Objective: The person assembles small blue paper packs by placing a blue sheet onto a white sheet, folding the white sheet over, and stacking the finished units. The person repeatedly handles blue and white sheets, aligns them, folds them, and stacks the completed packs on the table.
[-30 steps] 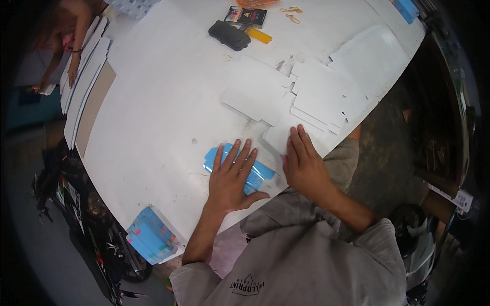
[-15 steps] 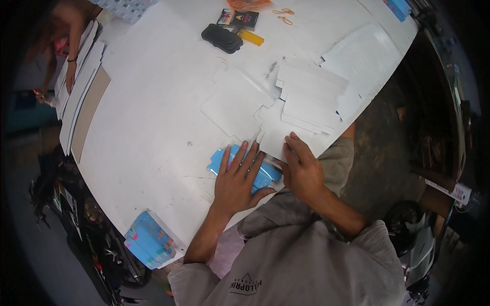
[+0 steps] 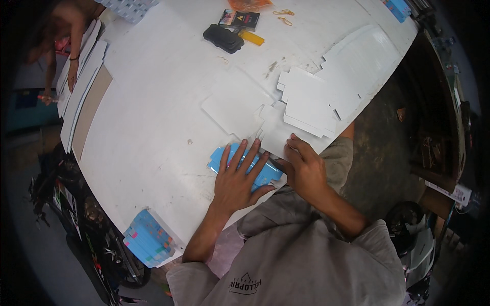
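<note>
My left hand lies flat, fingers spread, on a blue printed flat carton piece at the table's near edge. Just right of it, my right hand is closed, its fingers bent and its fingertips at the near part of a white flat carton blank. A narrow dark strip shows between the two hands by the right thumb; what it is, and what those fingers grip, I cannot make out. Another white blank lies farther left, and a stack of cut white blanks overlaps at the right.
A blue printed stack sits at the near left corner of the white table. Farther off are a black case, a yellow lighter and a small dark box. At far left another person's arm reaches over stacked boards.
My right hand has shifted very slightly to the right and nearer to me. My left hand stays nearly in place on the blue piece. The other person's hand at far left has moved.
</note>
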`<state>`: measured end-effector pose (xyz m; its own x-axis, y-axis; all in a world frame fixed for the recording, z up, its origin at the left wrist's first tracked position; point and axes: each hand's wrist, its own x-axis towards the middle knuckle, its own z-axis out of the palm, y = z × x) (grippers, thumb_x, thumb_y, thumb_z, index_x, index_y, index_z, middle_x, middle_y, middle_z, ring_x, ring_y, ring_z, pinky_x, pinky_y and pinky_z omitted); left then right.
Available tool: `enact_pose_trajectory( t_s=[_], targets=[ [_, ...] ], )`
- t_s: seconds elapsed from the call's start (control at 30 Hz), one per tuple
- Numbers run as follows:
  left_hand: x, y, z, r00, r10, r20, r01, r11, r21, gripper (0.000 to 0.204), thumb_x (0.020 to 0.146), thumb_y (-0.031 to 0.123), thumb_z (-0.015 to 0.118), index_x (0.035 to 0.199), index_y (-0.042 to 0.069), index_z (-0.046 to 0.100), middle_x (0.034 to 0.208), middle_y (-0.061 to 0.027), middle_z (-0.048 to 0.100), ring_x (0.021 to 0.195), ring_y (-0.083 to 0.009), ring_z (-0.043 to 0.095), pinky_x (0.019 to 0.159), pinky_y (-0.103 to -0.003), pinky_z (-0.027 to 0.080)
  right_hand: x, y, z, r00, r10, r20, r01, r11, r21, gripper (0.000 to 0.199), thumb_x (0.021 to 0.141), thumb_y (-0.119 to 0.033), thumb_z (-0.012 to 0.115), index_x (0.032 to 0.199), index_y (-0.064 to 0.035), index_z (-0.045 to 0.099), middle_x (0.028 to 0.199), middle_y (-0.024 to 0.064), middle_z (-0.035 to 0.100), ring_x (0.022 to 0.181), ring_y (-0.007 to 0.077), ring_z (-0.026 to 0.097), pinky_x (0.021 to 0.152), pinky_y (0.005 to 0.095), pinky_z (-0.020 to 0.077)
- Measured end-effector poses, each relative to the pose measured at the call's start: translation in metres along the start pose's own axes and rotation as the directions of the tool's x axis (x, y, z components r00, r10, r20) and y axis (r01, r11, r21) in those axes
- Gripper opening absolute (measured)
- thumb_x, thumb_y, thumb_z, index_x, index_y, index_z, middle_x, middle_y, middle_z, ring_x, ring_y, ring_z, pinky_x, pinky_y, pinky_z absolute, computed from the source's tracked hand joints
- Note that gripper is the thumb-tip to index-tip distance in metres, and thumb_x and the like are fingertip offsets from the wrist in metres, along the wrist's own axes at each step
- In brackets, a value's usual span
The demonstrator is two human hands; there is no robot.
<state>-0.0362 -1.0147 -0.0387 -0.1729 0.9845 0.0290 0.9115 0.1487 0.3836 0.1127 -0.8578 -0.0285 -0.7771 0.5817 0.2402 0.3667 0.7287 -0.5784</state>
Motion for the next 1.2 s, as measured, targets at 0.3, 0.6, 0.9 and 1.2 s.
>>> enact_pose_trajectory(
  t_s=[0.3,0.6,0.9,1.2],
  targets=[
    [0.011,0.012,0.004,0.998,-0.032,-0.049,0.028,0.997,-0.078,0.075,0.095,0.066,0.062,0.15,0.015,0.059,0.16,-0.0262,0.043,0.151,-0.0432,0.036,0.124,-0.062,0.021,0.017,0.004,-0.023,0.981,0.032,0.191,-0.08,0.965,0.248,0.016,0.092,0.003,0.068,0.108,0.0052,0.071,0.11,0.0262,0.073,0.104,0.0432,0.073,0.084,0.0453,0.06],
    [0.013,0.012,0.007,0.997,-0.031,-0.068,0.026,0.997,-0.07,0.066,0.094,0.06,0.066,0.137,0.009,0.067,0.148,-0.0301,0.051,0.148,-0.0449,0.039,0.124,-0.063,0.022,0.008,-0.008,-0.005,0.997,-0.029,0.074,0.009,0.969,0.249,0.009,0.092,0.001,0.068,0.101,0.0025,0.068,0.1,0.0237,0.071,0.098,0.0442,0.069,0.077,0.0494,0.0562],
    [0.015,0.013,0.005,0.996,-0.037,-0.079,0.03,0.995,-0.096,0.062,0.093,0.057,0.068,0.131,0.009,0.07,0.142,-0.0275,0.055,0.145,-0.0466,0.042,0.123,-0.064,0.023,0.007,-0.012,-0.02,0.958,0.093,0.272,-0.186,0.921,0.342,0.008,0.093,0.002,0.067,0.102,0.0041,0.068,0.098,0.0206,0.071,0.094,0.0424,0.07,0.091,0.0529,0.0536],
    [0.012,0.01,0.01,0.994,-0.053,-0.093,0.042,0.992,-0.117,0.049,0.098,0.046,0.064,0.129,0.009,0.073,0.143,-0.023,0.056,0.148,-0.045,0.04,0.124,-0.061,0.023,0.0,-0.026,-0.029,0.991,-0.13,-0.015,0.13,0.971,0.202,0.016,0.093,0.004,0.067,0.109,0.0038,0.068,0.093,0.0174,0.069,0.088,0.0366,0.07,0.075,0.0468,0.0565]
  ],
)
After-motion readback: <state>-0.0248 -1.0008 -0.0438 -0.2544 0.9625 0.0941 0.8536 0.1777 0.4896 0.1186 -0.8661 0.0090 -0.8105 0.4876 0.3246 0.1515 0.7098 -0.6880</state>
